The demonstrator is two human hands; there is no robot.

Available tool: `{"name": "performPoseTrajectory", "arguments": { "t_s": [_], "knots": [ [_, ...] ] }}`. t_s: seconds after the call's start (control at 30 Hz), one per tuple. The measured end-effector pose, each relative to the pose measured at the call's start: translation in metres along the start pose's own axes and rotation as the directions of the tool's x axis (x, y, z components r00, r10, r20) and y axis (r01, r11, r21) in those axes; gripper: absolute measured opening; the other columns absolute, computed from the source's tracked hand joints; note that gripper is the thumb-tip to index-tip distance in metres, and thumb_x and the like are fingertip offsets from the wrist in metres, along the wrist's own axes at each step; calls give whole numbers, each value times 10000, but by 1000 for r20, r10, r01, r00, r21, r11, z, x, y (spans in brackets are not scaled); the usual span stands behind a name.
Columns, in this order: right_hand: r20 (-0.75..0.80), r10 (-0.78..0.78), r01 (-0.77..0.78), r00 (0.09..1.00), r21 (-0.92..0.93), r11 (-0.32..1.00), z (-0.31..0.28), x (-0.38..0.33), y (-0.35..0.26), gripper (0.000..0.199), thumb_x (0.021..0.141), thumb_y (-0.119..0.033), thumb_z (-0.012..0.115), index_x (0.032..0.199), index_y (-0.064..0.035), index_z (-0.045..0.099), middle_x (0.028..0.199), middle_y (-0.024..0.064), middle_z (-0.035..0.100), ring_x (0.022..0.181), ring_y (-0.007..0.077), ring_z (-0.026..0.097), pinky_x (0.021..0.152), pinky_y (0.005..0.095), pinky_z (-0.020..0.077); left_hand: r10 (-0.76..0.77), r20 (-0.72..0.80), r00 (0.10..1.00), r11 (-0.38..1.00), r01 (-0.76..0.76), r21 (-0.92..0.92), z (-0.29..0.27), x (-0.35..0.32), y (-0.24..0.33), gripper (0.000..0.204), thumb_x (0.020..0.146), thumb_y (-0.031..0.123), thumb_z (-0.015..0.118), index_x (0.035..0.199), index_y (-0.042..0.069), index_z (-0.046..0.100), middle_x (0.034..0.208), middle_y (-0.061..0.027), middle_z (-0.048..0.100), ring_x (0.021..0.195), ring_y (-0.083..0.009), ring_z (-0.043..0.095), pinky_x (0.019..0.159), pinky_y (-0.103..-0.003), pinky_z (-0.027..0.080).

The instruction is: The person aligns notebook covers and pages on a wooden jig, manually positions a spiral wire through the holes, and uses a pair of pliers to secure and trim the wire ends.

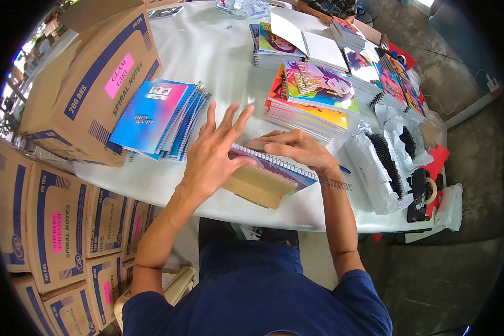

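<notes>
A spiral notebook [298,176] with a purple-toned cover stands tilted on the table's near side, coil edge up. Its wire coil [343,185] sticks out past the right end, beside my right wrist. My right hand [302,148] is bent over the coil edge, fingers curled against it; the fingertips are partly hidden. At the notebook's left end, my left hand [211,154] has its fingers stretched up and spread, with the thumb by the cover. A brown cardboard piece [257,187] is below the notebook, on my side. Blue-and-pink spiral notebooks [148,120] lie stacked to the left.
A large carton [95,89] stands on the white table [207,53] at left, with more cartons [59,224] stacked below. Colourful notebook piles [319,89] fill the far right. Wrapped black coils [381,162] and a tape roll [430,190] lie right. Another person's hand [325,18] is at the far edge.
</notes>
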State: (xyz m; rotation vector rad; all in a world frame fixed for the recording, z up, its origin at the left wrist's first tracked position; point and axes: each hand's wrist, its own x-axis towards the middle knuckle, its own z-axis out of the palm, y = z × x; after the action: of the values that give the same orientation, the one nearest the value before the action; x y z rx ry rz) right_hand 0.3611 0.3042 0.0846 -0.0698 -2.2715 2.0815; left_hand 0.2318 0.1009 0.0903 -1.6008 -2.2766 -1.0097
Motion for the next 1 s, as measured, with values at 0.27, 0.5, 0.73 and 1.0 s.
{"name": "performPoseTrajectory", "arguments": {
  "t_s": [0.27,0.5,0.73,1.0],
  "knots": [
    [-40,80,-82,996,-69,994,7,11,-8,463,893,-377,663,1028,63,704,1076,129,684,992,226,613,933,358,463,-319,49,946,665,261,-700,16,-8,-34,1098,619,108,885,1524,200,271,1492,-207,390,1342,-372,430,1052,-402,450],
    [-73,92,-108,993,-262,959,4,22,-1,483,867,-371,689,1074,66,694,1118,164,668,1076,264,621,954,380,468,-375,135,917,486,319,-814,26,-14,-47,1097,658,42,870,1537,198,234,1472,-237,401,1294,-324,484,985,-397,506],
    [-77,72,-90,994,-263,961,8,29,-11,491,866,-373,700,1032,90,697,1123,175,667,1089,239,599,967,357,443,-426,155,891,393,336,-856,23,-14,-49,1063,686,5,844,1537,173,230,1500,-226,357,1311,-304,459,1033,-376,474],
    [-61,128,-132,990,-70,989,0,36,-2,514,850,-412,711,1059,57,707,1072,116,688,1049,202,598,932,323,441,-429,76,900,497,305,-813,30,-14,-54,1052,691,26,842,1539,146,231,1525,-185,345,1302,-268,485,1014,-350,472]
  ]
}}
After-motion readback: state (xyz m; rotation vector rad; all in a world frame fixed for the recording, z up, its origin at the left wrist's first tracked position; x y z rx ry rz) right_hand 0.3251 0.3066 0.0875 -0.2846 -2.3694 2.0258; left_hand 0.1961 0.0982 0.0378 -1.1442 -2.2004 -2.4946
